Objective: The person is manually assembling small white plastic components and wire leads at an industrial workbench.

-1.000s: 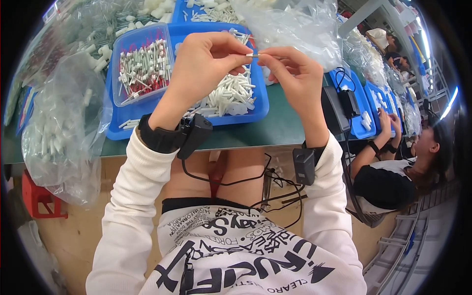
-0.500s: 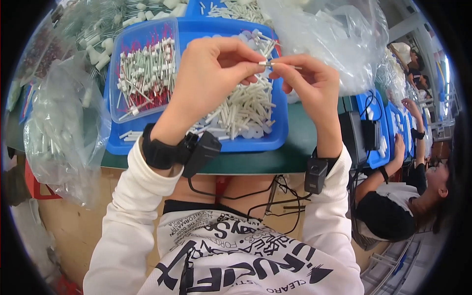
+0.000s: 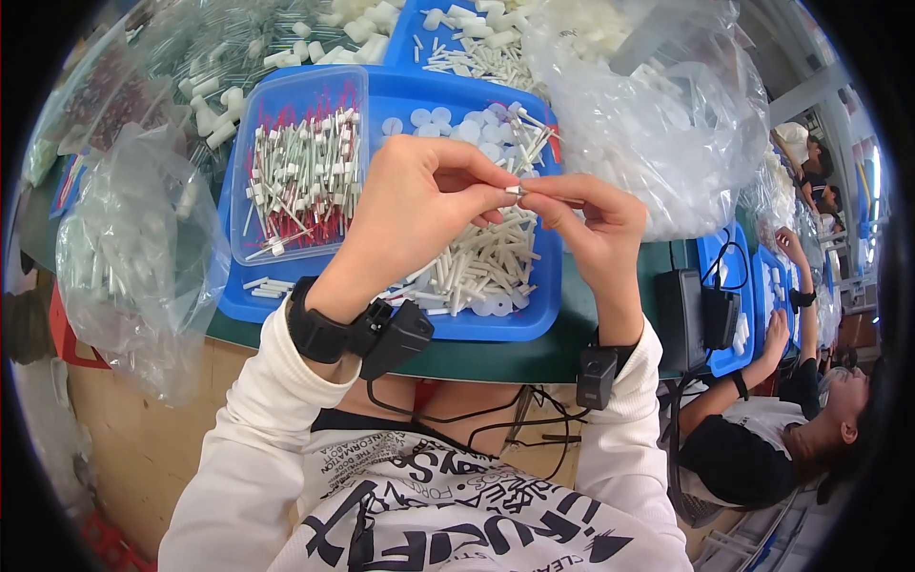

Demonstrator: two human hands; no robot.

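Since a moment ago I have brought both hands lower and closer over the blue tray (image 3: 477,329), so the joining work reads as under way rather than finished; my left hand (image 3: 410,224) and right hand (image 3: 586,224) meet fingertip to fingertip, both pinching one small white piece (image 3: 516,191) between them, held above the loose white sticks (image 3: 477,267); left wrist bent inward, right fingers curled; the clear box of red-tipped sticks (image 3: 300,176) sits to the left.
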